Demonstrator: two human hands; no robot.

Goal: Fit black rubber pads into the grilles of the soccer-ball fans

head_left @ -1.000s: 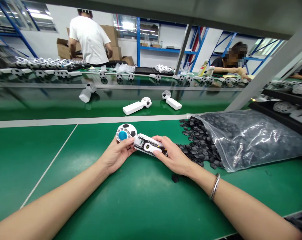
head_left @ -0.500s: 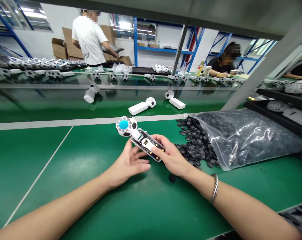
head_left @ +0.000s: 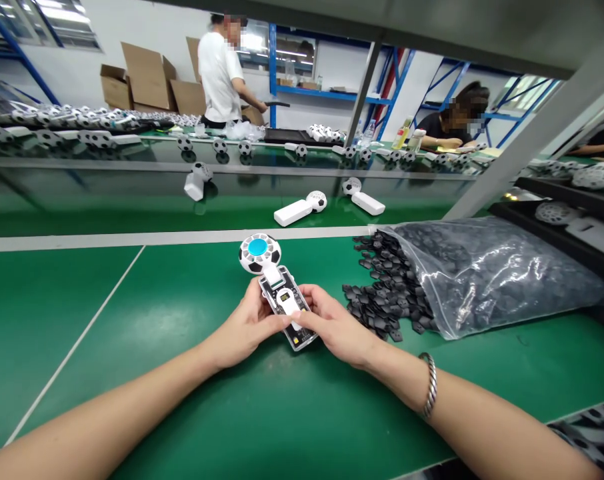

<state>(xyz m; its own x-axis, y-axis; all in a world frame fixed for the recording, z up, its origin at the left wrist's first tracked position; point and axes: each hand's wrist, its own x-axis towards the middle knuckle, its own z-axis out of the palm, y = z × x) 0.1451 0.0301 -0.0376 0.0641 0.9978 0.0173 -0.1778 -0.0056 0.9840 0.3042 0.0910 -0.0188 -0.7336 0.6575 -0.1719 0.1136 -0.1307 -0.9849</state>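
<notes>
Green table (head_left: pixel 182 413) beneath our ball-topped gadget (head_left: pixel 273 288);
we grasp its body in the fingers of left hand (head_left: pixel 245 328) and right hand (head_left: pixel 339 330); rightward, black pieces (head_left: pixel 389 287) lie at the mouth of a plastic bag (head_left: pixel 507 277); beyond, white ball-topped units (head_left: pixel 293 213) rest.

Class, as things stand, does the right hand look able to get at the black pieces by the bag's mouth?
Probably yes: the black pieces lie close beside the right hand, with nothing visible between. It holds the football-headed device, though, so it would likely need to let go first.
</notes>
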